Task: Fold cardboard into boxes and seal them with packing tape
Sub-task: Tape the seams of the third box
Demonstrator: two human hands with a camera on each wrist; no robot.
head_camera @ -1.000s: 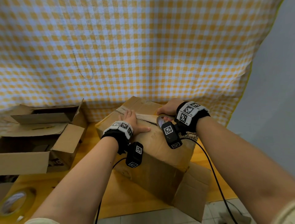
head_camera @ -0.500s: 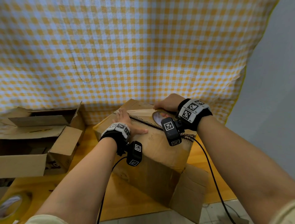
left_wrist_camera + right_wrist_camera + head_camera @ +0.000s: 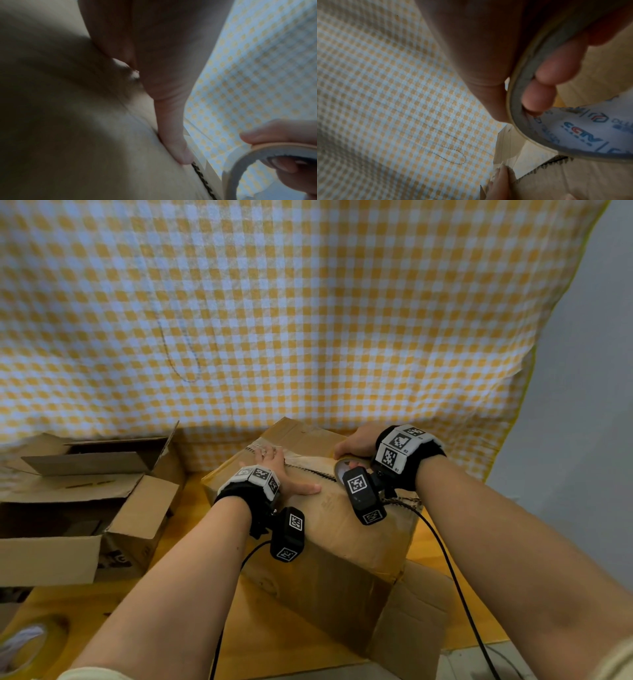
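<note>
The left hand (image 3: 279, 474) lies flat on the box (image 3: 329, 518), on the table (image 3: 274, 642), probably pinning the tape's start, while the right hand (image 3: 354, 445) grips the tape roll (image 3: 342, 470) over the seam (image 3: 308, 469) to draw it along.

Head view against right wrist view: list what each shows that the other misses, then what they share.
Only the head view: the open box at left, the spare tape roll at the table's near corner, both forearms, and the left hand flat on the box.

Only the right wrist view: printed logos inside the tape roll, with the right hand's fingers hooked through it.

Both: the checkered cloth, the box's seam, and the right hand.
</note>
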